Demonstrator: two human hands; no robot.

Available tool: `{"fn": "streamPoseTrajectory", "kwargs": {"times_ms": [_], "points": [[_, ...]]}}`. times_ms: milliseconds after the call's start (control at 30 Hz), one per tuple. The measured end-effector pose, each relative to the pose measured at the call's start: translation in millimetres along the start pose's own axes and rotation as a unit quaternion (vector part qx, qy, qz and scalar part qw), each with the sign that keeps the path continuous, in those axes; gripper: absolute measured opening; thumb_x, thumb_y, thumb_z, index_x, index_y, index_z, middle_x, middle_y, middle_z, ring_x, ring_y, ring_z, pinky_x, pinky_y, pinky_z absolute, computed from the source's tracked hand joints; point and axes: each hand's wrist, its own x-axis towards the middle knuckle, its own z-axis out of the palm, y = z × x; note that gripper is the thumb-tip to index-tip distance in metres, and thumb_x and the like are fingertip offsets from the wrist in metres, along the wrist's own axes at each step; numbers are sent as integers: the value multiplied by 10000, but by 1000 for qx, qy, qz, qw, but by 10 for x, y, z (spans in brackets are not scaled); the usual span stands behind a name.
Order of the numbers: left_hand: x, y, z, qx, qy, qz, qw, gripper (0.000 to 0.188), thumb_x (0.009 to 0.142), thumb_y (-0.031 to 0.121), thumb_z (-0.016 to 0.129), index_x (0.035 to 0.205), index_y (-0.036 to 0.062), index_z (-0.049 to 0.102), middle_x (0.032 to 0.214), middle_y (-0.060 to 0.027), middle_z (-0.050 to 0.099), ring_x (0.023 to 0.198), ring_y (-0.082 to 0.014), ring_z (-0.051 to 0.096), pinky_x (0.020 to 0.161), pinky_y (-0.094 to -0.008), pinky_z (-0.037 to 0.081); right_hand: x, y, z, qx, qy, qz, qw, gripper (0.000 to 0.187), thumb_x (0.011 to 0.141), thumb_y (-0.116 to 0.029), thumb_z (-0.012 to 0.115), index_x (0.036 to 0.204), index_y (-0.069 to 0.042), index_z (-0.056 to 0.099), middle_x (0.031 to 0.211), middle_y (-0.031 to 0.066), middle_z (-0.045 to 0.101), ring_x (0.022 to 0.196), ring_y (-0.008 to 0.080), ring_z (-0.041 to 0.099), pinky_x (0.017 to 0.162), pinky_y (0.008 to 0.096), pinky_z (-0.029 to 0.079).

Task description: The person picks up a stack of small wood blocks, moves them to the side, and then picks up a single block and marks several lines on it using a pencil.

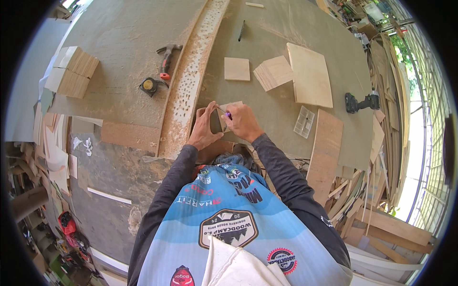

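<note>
A long white strip [187,88] full of holes has sawdust [176,136] on it. Just left of the strip lie a hammer [166,63] with a black and red handle and a round tape measure [149,86]. Right of the strip are a thin black stick [242,31], a clear little box [304,122] and, farther away, a drill [362,102].

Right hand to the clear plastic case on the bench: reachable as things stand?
Probably yes: the clear plastic case lies to the right of the right hand, with nothing visible blocking between them. The hand grips a purple item, though, so would likely need to release that first.
</note>
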Motion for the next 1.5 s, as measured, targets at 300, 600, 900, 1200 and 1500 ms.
{"fn": "streamPoseTrajectory", "kwargs": {"times_ms": [300, 600, 900, 1200, 1500], "points": [[-8, -15, 46, 11, 14, 15, 1000, 1140, 615, 115, 854, 1588, 79, 262, 1453, -151, 537, 1344, -408, 396, 1202, -456, 355, -32, 69, 48, 0, 36, -20, 999, 203, 895, -181, 744, 858, 12, 698, 811, 217, 705, 750, 418, 684, 701, 480, 537], [-19, -5, 72, 10, 20, 8, 1000, 1101, 621, 111, 842, 1572, 80, 287, 1447, -172, 528, 1349, -416, 390, 1196, -464, 364, -34, 64, 46, -5, 39, -18, 999, 212, 895, -190, 742, 859, 14, 701, 824, 222, 705, 772, 418, 689, 718, 486, 540], [-23, 6, 64, 13, 21, 9, 1000, 1100, 628, 105, 838, 1575, 93, 280, 1432, -179, 539, 1350, -419, 390, 1190, -466, 371, -29, 45, 43, -17, 37, -25, 999, 196, 892, -182, 736, 851, 7, 699, 819, 219, 703, 772, 423, 683, 714, 491, 536], [-17, 30, 69, 17, 7, -13, 1000, 1113, 627, 102, 841, 1583, 79, 272, 1488, -148, 501, 1368, -406, 383, 1220, -448, 348, -11, 206, 50, -15, 4, -15, 1000, 164, 873, -154, 744, 880, 1, 692, 819, 219, 685, 802, 430, 673, 721, 491, 523], [-3, 59, 75, 25, 18, -8, 999, 1088, 623, 110, 835, 1562, 48, 289, 1440, -187, 519, 1362, -409, 392, 1205, -446, 372, 95, 511, -79, -67, -38, -47, 996, 152, 889, -145, 734, 941, -14, 676, 924, 192, 696, 876, 421, 675, 744, 500, 537]]}}
